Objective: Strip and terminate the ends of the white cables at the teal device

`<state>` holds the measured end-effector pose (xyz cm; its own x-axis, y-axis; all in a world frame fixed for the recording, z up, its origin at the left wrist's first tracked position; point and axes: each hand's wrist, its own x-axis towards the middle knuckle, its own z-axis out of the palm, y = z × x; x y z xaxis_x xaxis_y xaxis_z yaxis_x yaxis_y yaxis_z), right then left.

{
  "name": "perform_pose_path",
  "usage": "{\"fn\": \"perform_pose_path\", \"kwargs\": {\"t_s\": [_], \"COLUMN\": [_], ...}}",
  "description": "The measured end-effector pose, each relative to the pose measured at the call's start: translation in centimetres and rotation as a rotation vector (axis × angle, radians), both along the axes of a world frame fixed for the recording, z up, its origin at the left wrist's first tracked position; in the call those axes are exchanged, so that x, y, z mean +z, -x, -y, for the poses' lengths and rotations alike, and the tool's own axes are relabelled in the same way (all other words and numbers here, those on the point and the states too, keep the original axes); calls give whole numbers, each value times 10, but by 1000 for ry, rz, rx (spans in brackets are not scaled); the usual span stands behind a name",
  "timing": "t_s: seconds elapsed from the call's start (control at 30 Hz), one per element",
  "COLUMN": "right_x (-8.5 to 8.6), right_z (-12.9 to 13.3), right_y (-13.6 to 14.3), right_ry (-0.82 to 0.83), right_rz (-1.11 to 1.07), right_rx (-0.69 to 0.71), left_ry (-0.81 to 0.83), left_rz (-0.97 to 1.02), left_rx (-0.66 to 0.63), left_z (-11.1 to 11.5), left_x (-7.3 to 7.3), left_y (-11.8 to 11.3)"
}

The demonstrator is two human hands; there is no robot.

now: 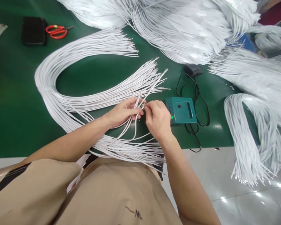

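Several white cables run through my left hand, whose thumb and fingers are closed on them near their ends. Right beside it, my right hand pinches at a small metallic piece at a cable end; its exact kind is too small to make out. A large bundle of white cables bends in a U around my hands, with its loose ends pointing right. More cable ends lie under my forearms at the table's front edge. Just right of my right hand sits a teal device with a green light.
Red-handled snips and a black box lie at the back left of the green table. A black adapter and its cord are behind the teal device. Big cable heaps cover the back; another bundle hangs over the right edge.
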<state>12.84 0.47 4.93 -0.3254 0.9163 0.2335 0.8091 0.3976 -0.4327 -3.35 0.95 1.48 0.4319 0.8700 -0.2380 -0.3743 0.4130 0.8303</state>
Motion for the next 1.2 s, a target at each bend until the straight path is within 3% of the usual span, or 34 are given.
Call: {"fn": "perform_pose_path", "kwargs": {"t_s": [0.07,0.13,0.27,0.43,0.77,0.97,1.03,1.2], "right_x": [-2,-2,1,3,-3,3,3,-8], "right_z": [1,-2,-13,-24,-36,-34,-30,-24], "right_y": [-2,-7,-27,-43,-42,-42,-45,-56], "right_ry": [-142,-187,-160,-26,-61,-44,-89,-202], "right_rz": [243,353,385,444,357,377,367,408], "right_rx": [74,123,64,149,136,148,83,-232], "left_ry": [118,158,52,-90,-173,-200,-195,-145], "left_rz": [58,41,-137,-326,-447,-504,-493,-457], "left_rx": [-6,8,71,62,93,85,77,48], "left_z": [-1,-2,-4,-3,-5,-4,-4,-5], "left_x": [2,2,0,-3,-12,-13,-14,-13], "left_y": [-1,-1,-2,-3,-6,-8,-7,-4]}}
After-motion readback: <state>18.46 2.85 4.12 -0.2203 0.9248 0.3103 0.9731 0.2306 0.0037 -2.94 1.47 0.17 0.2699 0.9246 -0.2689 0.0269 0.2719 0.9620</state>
